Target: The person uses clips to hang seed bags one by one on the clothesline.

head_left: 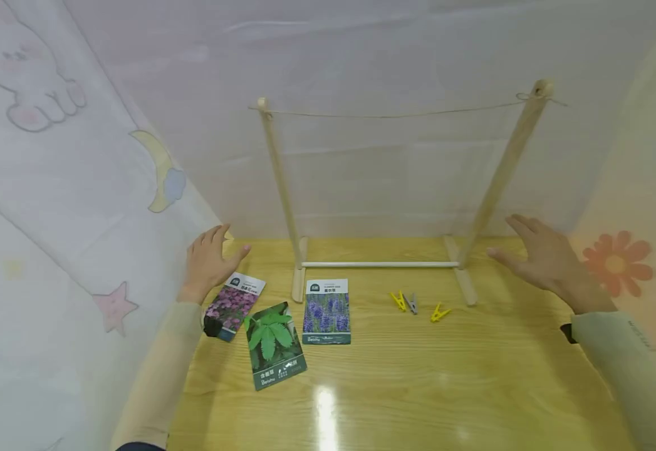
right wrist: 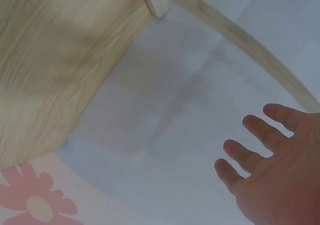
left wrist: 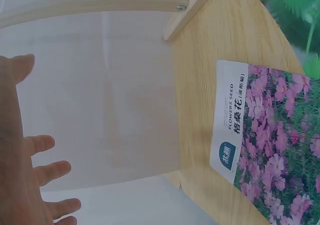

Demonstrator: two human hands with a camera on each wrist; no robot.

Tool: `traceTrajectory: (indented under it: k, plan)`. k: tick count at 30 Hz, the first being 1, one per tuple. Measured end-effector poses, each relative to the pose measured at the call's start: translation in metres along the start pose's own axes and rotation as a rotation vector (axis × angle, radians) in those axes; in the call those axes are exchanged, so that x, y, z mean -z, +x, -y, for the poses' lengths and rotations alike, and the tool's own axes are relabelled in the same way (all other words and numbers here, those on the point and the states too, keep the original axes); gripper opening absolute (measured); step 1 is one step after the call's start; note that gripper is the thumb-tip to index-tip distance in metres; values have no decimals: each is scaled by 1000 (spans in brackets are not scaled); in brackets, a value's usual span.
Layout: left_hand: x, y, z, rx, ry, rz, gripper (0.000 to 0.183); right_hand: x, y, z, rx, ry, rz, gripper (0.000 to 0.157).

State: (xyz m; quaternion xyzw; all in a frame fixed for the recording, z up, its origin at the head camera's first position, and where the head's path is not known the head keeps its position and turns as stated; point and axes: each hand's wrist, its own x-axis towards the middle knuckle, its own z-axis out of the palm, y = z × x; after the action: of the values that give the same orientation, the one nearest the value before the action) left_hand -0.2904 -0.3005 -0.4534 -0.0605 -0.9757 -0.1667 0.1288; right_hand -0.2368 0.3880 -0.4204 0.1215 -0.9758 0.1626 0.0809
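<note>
My left hand (head_left: 210, 263), fingers spread and holding nothing, hovers by the pink-flower seed packet (head_left: 234, 305) at the table's left. In the left wrist view that packet (left wrist: 272, 145) lies flat below the hand. Beside it are a green-leaf seed packet (head_left: 274, 344), set at a slant, and a purple-flower seed packet (head_left: 326, 313), nearly straight. Out to the right, my right hand (head_left: 547, 263) is also empty with fingers extended, near the right post of a wooden frame (head_left: 502, 169). Two yellow clothespins (head_left: 398, 301) and a grey clothespin (head_left: 412, 304) lie between the hands.
A thin string (head_left: 384, 116) is tied between the frame's two post tops, sagging slightly. A white rod (head_left: 381, 264) joins the feet low down. Pale printed curtains (head_left: 108, 188) enclose the wooden table (head_left: 418, 388) at the back and both sides.
</note>
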Motion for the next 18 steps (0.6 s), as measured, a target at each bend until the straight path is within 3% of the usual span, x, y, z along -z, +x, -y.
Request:
traceTrajectory:
  k: [11,18]
  plan:
    - [-3,-10,4,2,-38,-4,90,-17,-6,18,57,53,-27,86]
    - [-7,-15,8,12,-60,-23,88,-33,-9,24,25,174,-8,84]
